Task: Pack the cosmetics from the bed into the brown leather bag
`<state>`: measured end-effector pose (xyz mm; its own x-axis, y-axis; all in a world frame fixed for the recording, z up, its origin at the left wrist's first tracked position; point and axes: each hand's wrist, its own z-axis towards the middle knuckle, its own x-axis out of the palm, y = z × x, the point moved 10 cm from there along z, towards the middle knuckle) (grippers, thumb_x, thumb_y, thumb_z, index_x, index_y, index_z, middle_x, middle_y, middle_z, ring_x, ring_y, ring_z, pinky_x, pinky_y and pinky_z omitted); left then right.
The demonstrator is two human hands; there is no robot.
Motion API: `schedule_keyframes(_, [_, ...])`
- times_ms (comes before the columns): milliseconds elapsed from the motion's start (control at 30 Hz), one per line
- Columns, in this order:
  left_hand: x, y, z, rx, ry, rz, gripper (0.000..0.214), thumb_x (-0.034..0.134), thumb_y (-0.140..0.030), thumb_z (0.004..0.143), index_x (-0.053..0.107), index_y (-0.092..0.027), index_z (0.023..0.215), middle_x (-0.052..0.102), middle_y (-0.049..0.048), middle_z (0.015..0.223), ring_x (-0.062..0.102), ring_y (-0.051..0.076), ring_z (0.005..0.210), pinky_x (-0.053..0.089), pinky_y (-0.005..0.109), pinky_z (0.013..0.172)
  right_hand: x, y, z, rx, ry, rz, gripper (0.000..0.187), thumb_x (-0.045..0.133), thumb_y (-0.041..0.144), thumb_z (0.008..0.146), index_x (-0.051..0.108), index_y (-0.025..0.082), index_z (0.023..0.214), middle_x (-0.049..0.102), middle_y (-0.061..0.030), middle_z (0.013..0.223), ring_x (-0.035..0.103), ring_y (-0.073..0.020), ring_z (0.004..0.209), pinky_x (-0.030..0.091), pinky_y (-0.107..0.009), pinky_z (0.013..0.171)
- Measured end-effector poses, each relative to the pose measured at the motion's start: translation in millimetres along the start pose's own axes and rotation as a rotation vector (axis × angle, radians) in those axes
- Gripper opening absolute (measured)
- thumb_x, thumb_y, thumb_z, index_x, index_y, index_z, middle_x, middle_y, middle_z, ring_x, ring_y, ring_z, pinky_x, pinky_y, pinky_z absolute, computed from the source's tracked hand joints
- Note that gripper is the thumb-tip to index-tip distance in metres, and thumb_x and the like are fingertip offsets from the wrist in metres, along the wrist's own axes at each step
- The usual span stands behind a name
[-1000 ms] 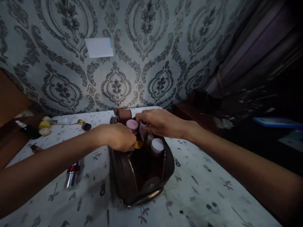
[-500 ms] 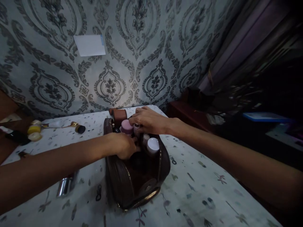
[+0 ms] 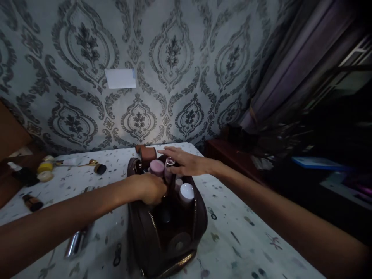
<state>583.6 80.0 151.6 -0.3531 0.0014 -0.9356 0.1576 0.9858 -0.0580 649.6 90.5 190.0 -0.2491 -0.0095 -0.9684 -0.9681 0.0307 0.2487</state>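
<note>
A dark brown zippered bag (image 3: 139,224) stands open on the table, with bottles and jars inside. My left hand (image 3: 152,188) reaches down into it, fingers curled together; the fingertips and anything in them are hidden. My right hand (image 3: 187,162) is over the bag's far right side, its fingers stretched out and the thumb apart. Between thumb and fingers shows a small clear-topped pinkish bottle (image 3: 169,170); I cannot tell whether the hand touches it. A pink-lidded jar (image 3: 157,167) is left of that bottle. A white-lidded jar (image 3: 186,192) and a small pale cap (image 3: 178,184) are nearer me.
The floral cloth (image 3: 232,240) covers the table. At left lie a makeup brush (image 3: 99,168), a yellow jar (image 3: 45,167), a dark bottle with white top (image 3: 23,174) and a small brown bottle (image 3: 32,202). A silver-ended tube (image 3: 74,244) is below my left forearm.
My right hand's fingers have lifted and spread, uncovering the pinkish bottle's top. My left hand stays in the bag, its fingers more hidden. The view has tilted up slightly.
</note>
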Motion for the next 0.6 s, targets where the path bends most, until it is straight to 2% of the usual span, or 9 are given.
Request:
schedule_keyframes(67, [-12.6, 9.0, -4.5, -0.033, -0.055, -0.022, 0.017, 0.06, -0.022, 0.085, 0.074, -0.016, 0.091, 0.075, 0.015, 0.097, 0.072, 0.03, 0.084, 0.052, 0.034, 0.068, -11.8, -8.5, -13.6, 0.063, -0.108, 0.099, 0.071, 0.058, 0.032, 0.091, 0.029, 0.015, 0.154, 0.04, -0.0182, 0.152, 0.041, -0.0282, 0.138, 0.039, -0.046, 0.112])
schedule_keyframes(133, [-34.9, 22.9, -9.6, -0.129, -0.215, -0.05, 0.02, 0.054, -0.024, 0.091, 0.07, -0.015, 0.095, 0.073, 0.0153, 0.098, 0.07, 0.03, 0.089, 0.051, 0.034, 0.069, -15.6, -21.2, -27.1, 0.216, -0.156, 0.159, 0.071, 0.062, 0.033, 0.086, 0.034, 0.012, 0.149, 0.053, -0.0183, 0.136, 0.056, -0.0271, 0.119, 0.048, -0.041, 0.099])
schedule_keyframes(200, [-56.6, 32.2, -15.5, -0.195, -0.398, -0.087, 0.02, 0.055, -0.023, 0.091, 0.064, -0.015, 0.107, 0.071, 0.0139, 0.105, 0.068, 0.029, 0.096, 0.05, 0.034, 0.072, -11.5, -26.8, -36.4, 0.338, -0.128, 0.17, 0.066, 0.065, 0.032, 0.082, 0.041, 0.011, 0.141, 0.063, -0.0137, 0.115, 0.062, -0.0244, 0.098, 0.05, -0.036, 0.085])
schedule_keyframes(267, [-65.9, 33.0, -15.1, -0.188, -0.478, -0.114, 0.026, 0.058, -0.021, 0.091, 0.059, -0.016, 0.116, 0.069, 0.0121, 0.111, 0.066, 0.028, 0.103, 0.05, 0.033, 0.077, -6.5, -24.4, -39.5, 0.383, -0.076, 0.155, 0.057, 0.065, 0.031, 0.08, 0.047, 0.012, 0.131, 0.065, -0.0085, 0.099, 0.061, -0.0222, 0.087, 0.048, -0.032, 0.075])
schedule_keyframes(333, [-66.5, 31.3, -9.1, -0.164, -0.484, -0.128, 0.023, 0.059, -0.018, 0.09, 0.059, -0.017, 0.113, 0.069, 0.0109, 0.11, 0.065, 0.027, 0.105, 0.049, 0.032, 0.08, -6.0, -21.8, -39.8, 0.403, -0.061, 0.151, 0.043, 0.064, 0.028, 0.078, 0.054, 0.013, 0.117, 0.064, -0.0069, 0.092, 0.06, -0.0213, 0.083, 0.046, -0.029, 0.068])
schedule_keyframes(433, [-63.2, 35.3, 1.2, -0.176, -0.476, -0.174, 0.013, 0.061, -0.02, 0.09, 0.062, -0.017, 0.103, 0.071, 0.01, 0.101, 0.067, 0.026, 0.096, 0.048, 0.029, 0.074, -6.3, -20.4, -40.5, 0.42, -0.047, 0.225, 0.028, 0.059, 0.024, 0.079, 0.056, 0.015, 0.105, 0.063, -0.0051, 0.086, 0.06, -0.0172, 0.07, 0.045, -0.026, 0.058])
schedule_keyframes(533, [-64.0, 40.8, 7.0, -0.177, -0.488, -0.221, 0.012, 0.066, -0.024, 0.088, 0.064, -0.017, 0.099, 0.072, 0.0086, 0.097, 0.068, 0.024, 0.092, 0.047, 0.028, 0.072, -3.4, -19.2, -43.1, 0.434, -0.025, 0.434, 0.028, 0.054, 0.016, 0.078, 0.056, 0.014, 0.106, 0.059, 0.0, 0.077, 0.058, -0.0129, 0.054, 0.045, -0.023, 0.048])
schedule_keyframes(600, [-66.3, 42.0, 8.7, -0.154, -0.479, -0.206, 0.011, 0.067, -0.024, 0.088, 0.066, -0.017, 0.096, 0.073, 0.0074, 0.096, 0.068, 0.023, 0.093, 0.046, 0.027, 0.074, -2.8, -18.6, -44.4, 0.444, -0.028, 0.534, 0.031, 0.053, 0.012, 0.077, 0.058, 0.013, 0.107, 0.056, 0.0022, 0.071, 0.057, -0.0123, 0.051, 0.044, -0.022, 0.046])
